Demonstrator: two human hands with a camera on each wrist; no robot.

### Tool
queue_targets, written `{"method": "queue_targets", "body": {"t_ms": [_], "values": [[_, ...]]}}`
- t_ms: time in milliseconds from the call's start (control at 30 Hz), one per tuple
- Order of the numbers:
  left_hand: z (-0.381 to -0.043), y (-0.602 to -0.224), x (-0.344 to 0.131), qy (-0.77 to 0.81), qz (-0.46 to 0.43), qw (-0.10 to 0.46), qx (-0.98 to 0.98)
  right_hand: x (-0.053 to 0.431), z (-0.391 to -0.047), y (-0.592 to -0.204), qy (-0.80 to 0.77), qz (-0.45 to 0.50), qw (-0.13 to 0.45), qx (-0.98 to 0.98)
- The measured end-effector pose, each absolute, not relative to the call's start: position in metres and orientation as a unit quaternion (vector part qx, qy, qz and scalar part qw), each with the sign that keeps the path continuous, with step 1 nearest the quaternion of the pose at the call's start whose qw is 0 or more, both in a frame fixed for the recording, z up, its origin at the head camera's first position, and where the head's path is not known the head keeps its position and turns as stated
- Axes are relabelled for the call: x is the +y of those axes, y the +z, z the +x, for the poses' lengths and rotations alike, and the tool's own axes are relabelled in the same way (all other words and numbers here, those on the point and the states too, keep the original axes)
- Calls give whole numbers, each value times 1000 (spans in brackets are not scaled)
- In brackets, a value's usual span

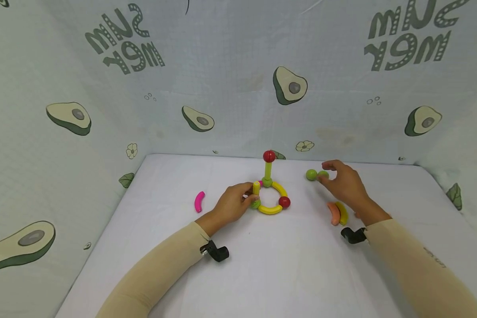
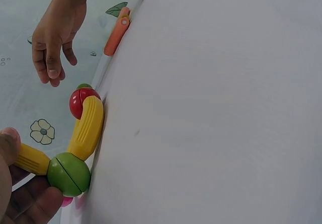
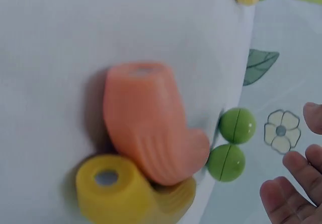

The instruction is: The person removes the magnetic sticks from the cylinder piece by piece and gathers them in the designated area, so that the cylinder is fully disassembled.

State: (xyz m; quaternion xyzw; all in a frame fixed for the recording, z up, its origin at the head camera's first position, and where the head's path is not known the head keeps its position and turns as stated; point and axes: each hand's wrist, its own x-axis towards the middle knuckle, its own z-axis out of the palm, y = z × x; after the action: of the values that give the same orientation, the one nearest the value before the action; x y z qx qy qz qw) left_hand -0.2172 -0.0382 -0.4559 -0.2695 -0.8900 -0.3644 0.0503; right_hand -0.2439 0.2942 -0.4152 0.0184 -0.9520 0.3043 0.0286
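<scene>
My left hand [image 1: 231, 204] pinches a short yellow rod [image 1: 256, 189] that stands up from a green ball [image 2: 69, 174]. This ball belongs to a ring of curved yellow rods [image 1: 271, 210], balls and a pink piece lying on the table. At the ring's far side, a light green rod [image 1: 268, 170] rises upright with a red ball [image 1: 269, 156] on top. Another red ball [image 1: 284, 202] sits at the ring's right. My right hand [image 1: 346, 185], fingers parted and holding nothing, is over two loose green balls [image 3: 238, 126] at the back right.
An orange curved piece [image 1: 334, 213] and a yellow curved piece [image 1: 342, 213] lie side by side below my right hand. Another orange piece [image 2: 117, 32] is partly behind the right wrist. A pink curved piece [image 1: 199, 202] lies left of the ring. Printed cloth [image 1: 238, 66] hangs behind the table.
</scene>
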Motion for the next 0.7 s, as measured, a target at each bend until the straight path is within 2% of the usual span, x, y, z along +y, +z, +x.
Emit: {"method": "queue_targets", "body": {"t_ms": [500, 700], "values": [[-218, -457, -38, -409, -272, 24, -871, 249, -237, -408, 312, 80, 45, -946], [-223, -451, -43, -452, -280, 43, -845, 231, -238, -408, 319, 111, 61, -939]]}}
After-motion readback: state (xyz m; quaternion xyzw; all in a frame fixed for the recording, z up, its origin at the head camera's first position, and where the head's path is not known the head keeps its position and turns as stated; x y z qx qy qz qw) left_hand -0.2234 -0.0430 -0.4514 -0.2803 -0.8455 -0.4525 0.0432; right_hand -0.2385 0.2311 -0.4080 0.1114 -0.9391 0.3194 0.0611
